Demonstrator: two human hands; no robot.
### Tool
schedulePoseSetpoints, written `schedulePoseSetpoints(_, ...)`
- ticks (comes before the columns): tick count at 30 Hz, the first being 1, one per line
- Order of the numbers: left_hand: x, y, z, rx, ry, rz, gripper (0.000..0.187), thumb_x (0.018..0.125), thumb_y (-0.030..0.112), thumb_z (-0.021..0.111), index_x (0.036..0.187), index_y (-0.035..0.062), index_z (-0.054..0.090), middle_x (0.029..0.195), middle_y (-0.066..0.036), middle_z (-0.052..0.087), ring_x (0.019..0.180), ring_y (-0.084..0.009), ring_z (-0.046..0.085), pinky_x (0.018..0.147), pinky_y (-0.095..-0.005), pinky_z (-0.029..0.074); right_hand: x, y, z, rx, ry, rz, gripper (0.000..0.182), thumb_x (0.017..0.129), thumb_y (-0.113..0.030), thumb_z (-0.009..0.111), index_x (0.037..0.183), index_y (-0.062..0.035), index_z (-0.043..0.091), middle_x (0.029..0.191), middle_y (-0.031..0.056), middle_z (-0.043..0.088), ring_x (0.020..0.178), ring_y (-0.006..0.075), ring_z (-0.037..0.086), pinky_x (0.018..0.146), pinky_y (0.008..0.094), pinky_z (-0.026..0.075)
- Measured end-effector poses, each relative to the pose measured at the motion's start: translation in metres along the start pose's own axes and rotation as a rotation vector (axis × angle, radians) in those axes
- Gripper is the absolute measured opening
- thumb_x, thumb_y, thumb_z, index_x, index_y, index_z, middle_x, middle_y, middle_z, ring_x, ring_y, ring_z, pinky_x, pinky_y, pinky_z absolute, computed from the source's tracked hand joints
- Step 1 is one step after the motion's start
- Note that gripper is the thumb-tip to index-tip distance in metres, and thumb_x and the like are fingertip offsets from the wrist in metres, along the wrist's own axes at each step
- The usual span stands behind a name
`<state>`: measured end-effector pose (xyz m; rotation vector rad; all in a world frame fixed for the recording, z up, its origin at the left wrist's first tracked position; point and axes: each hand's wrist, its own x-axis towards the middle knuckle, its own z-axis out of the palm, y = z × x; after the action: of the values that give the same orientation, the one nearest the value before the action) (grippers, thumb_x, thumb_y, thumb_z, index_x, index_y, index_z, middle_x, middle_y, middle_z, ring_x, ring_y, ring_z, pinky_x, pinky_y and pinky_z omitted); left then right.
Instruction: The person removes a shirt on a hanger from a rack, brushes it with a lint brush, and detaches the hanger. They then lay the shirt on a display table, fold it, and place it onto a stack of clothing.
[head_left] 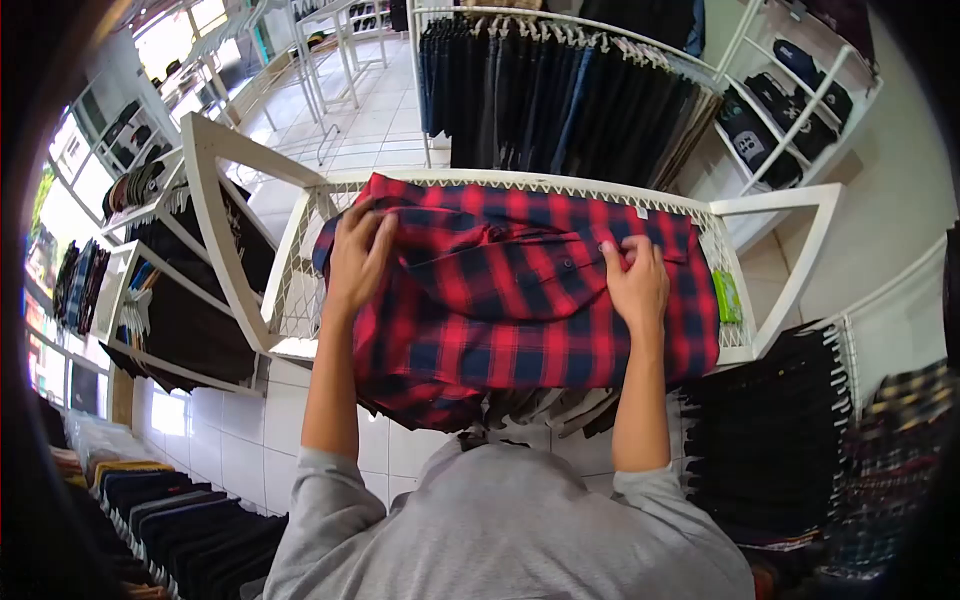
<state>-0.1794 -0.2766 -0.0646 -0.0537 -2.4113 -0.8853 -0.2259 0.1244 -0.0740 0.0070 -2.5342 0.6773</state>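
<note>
A red and navy plaid shirt [500,300] lies spread across the top of a white wire-mesh rack [300,290]. My left hand [357,255] presses on the shirt's left part, fingers curled into the cloth near its edge. My right hand [635,285] rests on the right part with the fingers pinching a fold by the buttons. The shirt's near edge hangs over the front of the rack. Both my forearms are bare, with grey sleeves pushed up.
Dark trousers [560,100] hang on a rail behind the rack. A small green item [727,297] lies at the rack's right end. Shelves with folded dark clothes [780,110] stand at the back right; more hanging garments [770,450] fill the right and lower left.
</note>
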Motion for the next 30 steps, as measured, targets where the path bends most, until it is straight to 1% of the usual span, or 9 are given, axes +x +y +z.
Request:
schedulePoseSetpoints(2,-0.011,0.002,0.000,0.022,-0.011,0.098,0.040,0.102,0.037,0.056,0.101,0.0000,0.070,0.141,-0.022,0.055,0.132,-0.0401,0.051,0.110,-0.0457,0.039,0.013,0.028,0.036,-0.106,0.140,-0.101,0.051,0.086,-0.051,0.072,0.111,-0.0069,0.066,0.100,0.0210,0.071,0.097,0.0411,0.067,0.085,0.0498,0.052)
schedulePoseSetpoints(7,-0.010,-0.007,0.009,-0.010,-0.067,0.243,0.036,0.103,0.028,0.052,0.093,-0.0010,0.070,0.123,-0.017,0.065,0.131,-0.0380,0.052,0.112,-0.0473,0.037,0.036,0.027,0.058,0.062,-0.366,0.061,0.077,0.083,-0.065,0.069,0.132,-0.0061,0.063,0.112,0.0237,0.070,0.108,0.0446,0.064,0.099,0.0480,0.050)
schedulePoseSetpoints(9,-0.005,-0.015,0.019,-0.058,-0.018,0.238,0.041,0.105,0.030,0.048,0.090,-0.0008,0.068,0.111,-0.015,0.068,0.124,-0.0359,0.058,0.112,-0.0476,0.037,0.043,0.027,0.053,0.074,-0.432,0.027,0.064,0.090,-0.061,0.063,0.120,-0.0043,0.067,0.109,0.0263,0.070,0.106,0.0470,0.064,0.092,0.0517,0.051)
schedulePoseSetpoints(13,0.017,-0.049,0.038,-0.125,0.012,0.305,0.049,0.108,0.037,0.037,0.090,0.0012,0.065,0.101,-0.015,0.068,0.108,-0.0353,0.064,0.110,-0.0480,0.038,0.066,0.023,-0.001,0.161,0.034,0.037,0.048,0.102,-0.047,0.051,0.099,-0.0034,0.069,0.095,0.0306,0.067,0.094,0.0521,0.063,0.078,0.0582,0.049)
schedulePoseSetpoints(19,0.044,-0.038,0.050,0.075,-0.004,0.299,0.035,0.105,0.036,0.048,0.104,0.0030,0.060,0.096,-0.018,0.066,0.099,-0.0390,0.062,0.111,-0.0493,0.037,0.110,0.109,-0.017,-0.084,0.081,0.198,0.053,0.100,-0.050,0.048,0.110,-0.0032,0.070,0.109,0.0292,0.068,0.106,0.0488,0.063,0.090,0.0569,0.048)
schedulePoseSetpoints(23,0.052,-0.054,0.069,0.251,0.012,0.271,0.027,0.102,0.027,0.056,0.085,0.0051,0.056,0.080,-0.016,0.060,0.086,-0.0347,0.060,0.089,-0.0465,0.044,0.089,0.151,0.039,-0.238,-0.087,0.348,0.052,0.101,-0.052,0.045,0.118,-0.0089,0.068,0.112,0.0265,0.069,0.109,0.0469,0.064,0.094,0.0566,0.049)
schedulePoseSetpoints(24,0.056,-0.057,0.075,0.240,0.135,0.400,0.029,0.100,0.023,0.060,0.077,0.0061,0.052,0.070,-0.013,0.056,0.073,-0.0339,0.059,0.074,-0.0459,0.044,0.079,0.139,0.039,-0.295,-0.083,0.394,0.051,0.101,-0.054,0.044,0.116,-0.0109,0.067,0.111,0.0242,0.071,0.107,0.0464,0.066,0.090,0.0574,0.051)
schedulePoseSetpoints(28,0.055,-0.038,0.068,0.152,0.270,0.356,0.032,0.097,0.022,0.064,0.073,0.0056,0.053,0.060,-0.013,0.056,0.056,-0.0361,0.059,0.054,-0.0460,0.043,0.072,0.118,0.031,-0.268,0.014,0.435,0.048,0.101,-0.053,0.046,0.108,-0.0103,0.066,0.107,0.0224,0.072,0.102,0.0446,0.068,0.085,0.0567,0.053)
schedulePoseSetpoints(30,0.054,-0.032,0.061,0.217,0.149,0.218,0.035,0.097,0.030,0.062,0.073,0.0052,0.057,0.064,-0.016,0.061,0.061,-0.0362,0.063,0.056,-0.0465,0.046,0.075,0.123,0.030,-0.268,0.064,0.423,0.051,0.101,-0.055,0.046,0.111,-0.0100,0.067,0.108,0.0219,0.071,0.103,0.0455,0.066,0.086,0.0574,0.052)
